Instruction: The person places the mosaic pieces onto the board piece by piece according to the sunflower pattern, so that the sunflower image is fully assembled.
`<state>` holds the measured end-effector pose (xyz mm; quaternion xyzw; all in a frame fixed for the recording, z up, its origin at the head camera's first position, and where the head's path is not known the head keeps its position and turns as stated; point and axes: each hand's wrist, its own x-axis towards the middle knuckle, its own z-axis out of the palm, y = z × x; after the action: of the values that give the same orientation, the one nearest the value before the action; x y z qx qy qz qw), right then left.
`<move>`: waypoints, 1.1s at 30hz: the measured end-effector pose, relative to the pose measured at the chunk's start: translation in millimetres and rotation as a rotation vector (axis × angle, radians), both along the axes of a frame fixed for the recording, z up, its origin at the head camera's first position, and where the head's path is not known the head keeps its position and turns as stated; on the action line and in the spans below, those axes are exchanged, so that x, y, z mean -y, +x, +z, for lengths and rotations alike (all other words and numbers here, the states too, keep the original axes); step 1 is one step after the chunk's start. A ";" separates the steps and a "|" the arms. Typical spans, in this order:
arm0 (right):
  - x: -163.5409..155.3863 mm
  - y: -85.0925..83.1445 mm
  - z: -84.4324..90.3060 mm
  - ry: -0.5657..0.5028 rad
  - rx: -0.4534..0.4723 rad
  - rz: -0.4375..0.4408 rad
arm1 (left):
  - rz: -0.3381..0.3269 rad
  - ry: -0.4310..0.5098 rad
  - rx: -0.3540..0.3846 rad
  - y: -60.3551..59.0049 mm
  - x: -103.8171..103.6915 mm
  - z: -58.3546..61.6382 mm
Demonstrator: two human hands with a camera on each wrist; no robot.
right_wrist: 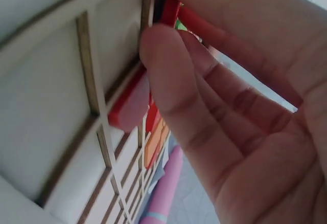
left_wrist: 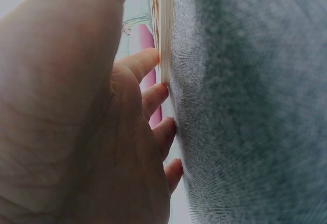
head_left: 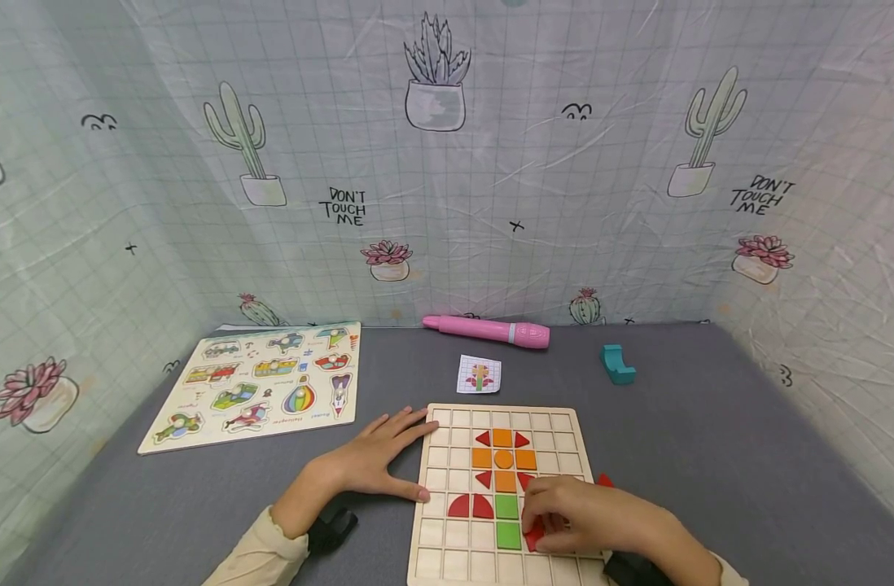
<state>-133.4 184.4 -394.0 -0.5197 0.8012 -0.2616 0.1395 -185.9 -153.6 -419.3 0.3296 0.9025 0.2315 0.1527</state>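
Gridded wooden board (head_left: 557, 423) lay on the grey table (head_left: 711, 439), near the person, with coloured tiles set into its cells: I counted four orange squares and one orange disc, two green squares, and several red triangles and quarter-rounds. It looked stiff and light, best steadied by its edge. One vehicle puzzle board (head_left: 260, 384) sat far left, one pink pen (head_left: 491, 330) along the far edge, one teal block (head_left: 617, 365) to the right, and one small pattern card (head_left: 479, 374) just beyond the grid.

Left hand (head_left: 377, 460) rested flat, fingers straight, thumb and fingertips touching the board's left edge. Right hand (head_left: 586, 513) had its fingers curled, pinching one red tile (right_wrist: 134, 101) at a cell right of the green squares. That tile seemed thin, hard and smooth, likely to slip; holding it by its edges suits it.
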 end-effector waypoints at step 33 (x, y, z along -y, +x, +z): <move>-40.3 -20.4 17.2 -0.013 0.063 -0.145 | 0.002 0.006 0.006 0.7 -0.1 1.3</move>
<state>-153.8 224.7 -376.8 -0.4530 0.8301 -0.2926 0.1419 -185.2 -153.5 -418.0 0.3283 0.9016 0.2354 0.1543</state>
